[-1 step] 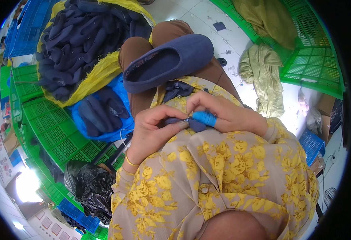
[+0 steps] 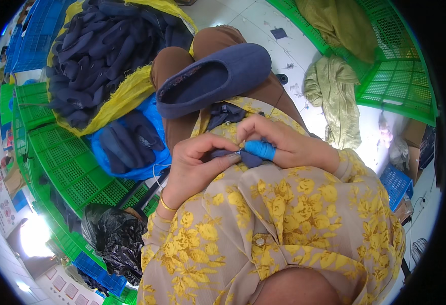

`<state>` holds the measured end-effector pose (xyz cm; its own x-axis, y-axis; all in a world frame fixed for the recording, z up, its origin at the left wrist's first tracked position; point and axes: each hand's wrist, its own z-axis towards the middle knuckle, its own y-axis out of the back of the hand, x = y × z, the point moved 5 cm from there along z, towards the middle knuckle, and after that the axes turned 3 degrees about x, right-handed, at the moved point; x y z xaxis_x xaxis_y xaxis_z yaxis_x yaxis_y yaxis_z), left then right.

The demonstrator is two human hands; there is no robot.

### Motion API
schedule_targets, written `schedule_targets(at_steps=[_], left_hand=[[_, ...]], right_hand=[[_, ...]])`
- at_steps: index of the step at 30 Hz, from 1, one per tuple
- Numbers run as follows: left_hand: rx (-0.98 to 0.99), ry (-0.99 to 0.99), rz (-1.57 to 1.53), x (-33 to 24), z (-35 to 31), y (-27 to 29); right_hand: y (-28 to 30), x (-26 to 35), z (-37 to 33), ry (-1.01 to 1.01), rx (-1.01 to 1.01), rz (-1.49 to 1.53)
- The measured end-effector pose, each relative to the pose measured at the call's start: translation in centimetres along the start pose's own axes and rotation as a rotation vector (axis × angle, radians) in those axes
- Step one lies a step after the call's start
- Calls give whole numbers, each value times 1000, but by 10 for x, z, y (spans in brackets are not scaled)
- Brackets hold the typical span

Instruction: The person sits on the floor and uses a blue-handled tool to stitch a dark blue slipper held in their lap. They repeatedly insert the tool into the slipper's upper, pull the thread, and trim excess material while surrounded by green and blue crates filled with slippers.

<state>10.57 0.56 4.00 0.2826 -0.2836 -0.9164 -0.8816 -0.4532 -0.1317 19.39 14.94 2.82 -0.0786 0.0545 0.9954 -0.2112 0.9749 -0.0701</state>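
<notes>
My left hand (image 2: 195,170) and my right hand (image 2: 294,145) meet in front of my chest. Both pinch a small dark navy fabric piece (image 2: 251,160) between their fingertips. A blue finger cover (image 2: 260,150) sits on one finger of my right hand. Just beyond the hands, a navy felt slipper (image 2: 212,79) lies on my lap with its opening upward. A crumpled dark cloth scrap (image 2: 225,114) lies between the slipper and my hands. I wear a beige top with yellow flowers and a gold bangle (image 2: 166,205) on my left wrist.
A heap of navy slippers (image 2: 106,46) lies on yellow cloth at the upper left. Below it is a blue bag (image 2: 106,152) with more slippers. Green crates (image 2: 65,170) and a black plastic bag (image 2: 111,234) line the left. Olive cloth (image 2: 334,96) lies by green crates (image 2: 401,76) at the right.
</notes>
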Motion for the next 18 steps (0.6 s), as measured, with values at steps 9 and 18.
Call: schedule_targets(at_steps=[9, 18], left_hand=[[-21, -23, 40, 11, 5, -1], [-161, -156, 318, 15, 12, 5]], right_hand=[[1, 19, 9, 14, 112, -446], [-7, 61, 23, 484, -151, -641]])
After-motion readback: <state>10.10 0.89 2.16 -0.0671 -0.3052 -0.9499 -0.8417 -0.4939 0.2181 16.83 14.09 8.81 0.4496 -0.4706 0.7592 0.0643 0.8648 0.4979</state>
